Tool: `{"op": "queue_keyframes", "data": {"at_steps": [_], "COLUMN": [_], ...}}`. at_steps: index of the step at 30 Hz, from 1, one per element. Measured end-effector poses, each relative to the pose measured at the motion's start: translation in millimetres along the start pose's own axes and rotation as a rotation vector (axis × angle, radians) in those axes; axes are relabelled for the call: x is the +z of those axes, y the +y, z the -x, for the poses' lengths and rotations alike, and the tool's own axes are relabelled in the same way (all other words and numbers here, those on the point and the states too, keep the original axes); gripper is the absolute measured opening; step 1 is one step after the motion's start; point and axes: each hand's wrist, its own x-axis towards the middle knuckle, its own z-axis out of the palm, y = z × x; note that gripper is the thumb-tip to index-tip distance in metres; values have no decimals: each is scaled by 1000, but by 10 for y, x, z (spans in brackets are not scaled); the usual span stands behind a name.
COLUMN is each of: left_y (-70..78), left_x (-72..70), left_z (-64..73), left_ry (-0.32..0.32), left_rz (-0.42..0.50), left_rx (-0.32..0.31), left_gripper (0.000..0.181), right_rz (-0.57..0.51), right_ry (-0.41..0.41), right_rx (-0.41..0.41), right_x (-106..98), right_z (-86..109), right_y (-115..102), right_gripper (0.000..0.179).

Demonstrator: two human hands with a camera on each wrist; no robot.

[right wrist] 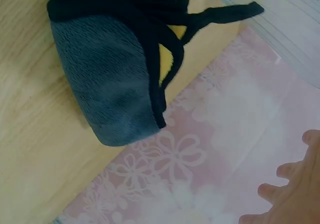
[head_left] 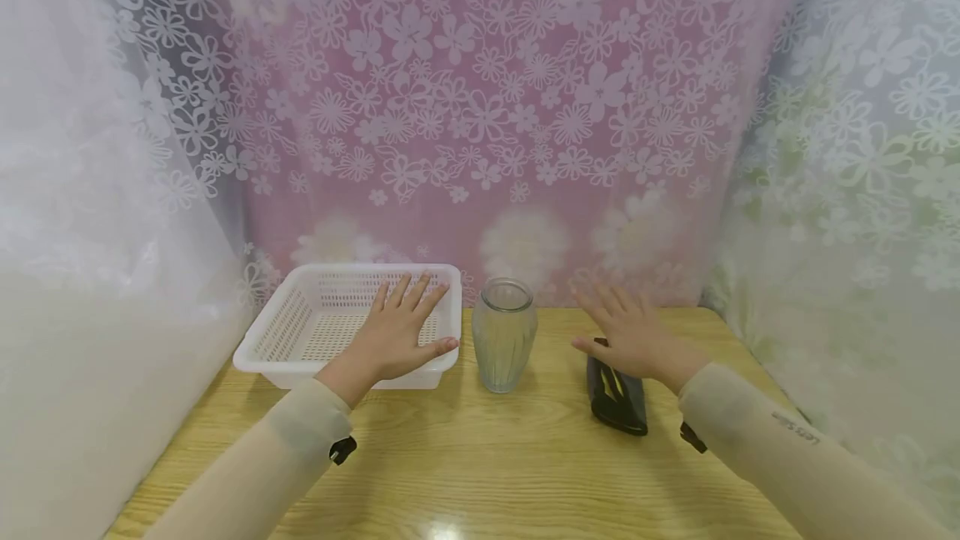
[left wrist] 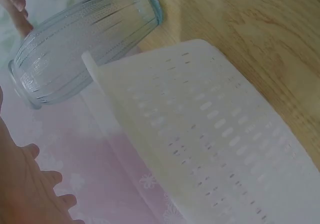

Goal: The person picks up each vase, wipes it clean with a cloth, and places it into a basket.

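Glass vase [head_left: 505,340], one, clear, ribbed; upright on the surface [head_left: 495,465], between the two hands. Cloth [head_left: 618,398], one, folded, grey with black edging and some yellow showing; below the right hand [head_left: 626,336], a dark strip extending towards the vase. Basket [head_left: 281,367], one, white, perforated; below the left hand [head_left: 397,336], just beside the vase. Hands, two: raised, well apart from each other, fingers spread, neither holding anything. Step, as judged: readiness, with no item yet taken up. Next move, as judged: likely calls for the right hand to lower and grasp the cloth, and the left to move inward and steady the vase by its side.
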Motion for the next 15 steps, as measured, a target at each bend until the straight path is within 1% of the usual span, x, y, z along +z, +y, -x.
{"op": "queue_keyframes", "data": {"at_steps": [4,7,11,15], "left_y": [16,31,58,82], "left_x": [37,63,115,181], "left_z": [-13,-12,-7,-20], "left_ry": [20,25,5,4], "left_rz": [23,44,57,60], "left_rx": [0,-2,-7,-13], "left_gripper": [88,88,88,87], "right_rz": [5,-4,-8,-12], "right_ry": [-12,1,25,34], "right_rx": [6,9,12,28], "right_x": [37,80,165,252], "right_z": [16,22,28,34], "right_y": [-2,17,62,105], "right_gripper": [82,82,81,80]}}
